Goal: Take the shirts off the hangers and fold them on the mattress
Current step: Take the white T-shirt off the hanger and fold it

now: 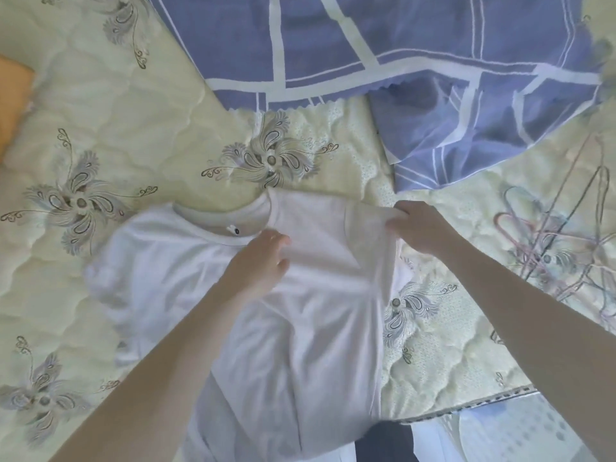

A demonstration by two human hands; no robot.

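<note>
The white shirt (206, 278) lies spread flat on the mattress (116, 111), collar (213, 225) pointing away from the person. Its lower hem hangs over the near edge of the mattress. A small tag (232, 231) shows inside the collar.

Left hand (256, 261): placed on the shirt just below the collar, near the centre of the chest area. The fingers are extended and loosely spread and rest on the fabric. They grip nothing.

Right hand (420, 228): positioned at the right shoulder of the shirt. The fingers and thumb are curled round the sleeve edge and pinch the fabric. The held part is raised off the mattress and drawn taut, with a fold line running from the collar towards the grip.

A pile of thin wire hangers (560, 248) lies on the mattress to the right of the shirt, apart from it. A blue sheet with white check lines (400, 35) lies crumpled beyond the collar, near the shirt but not touching it. An orange object (13, 95) sits far to the left of the shirt, cut off by the edge of the view. What it is cannot be told.
</note>
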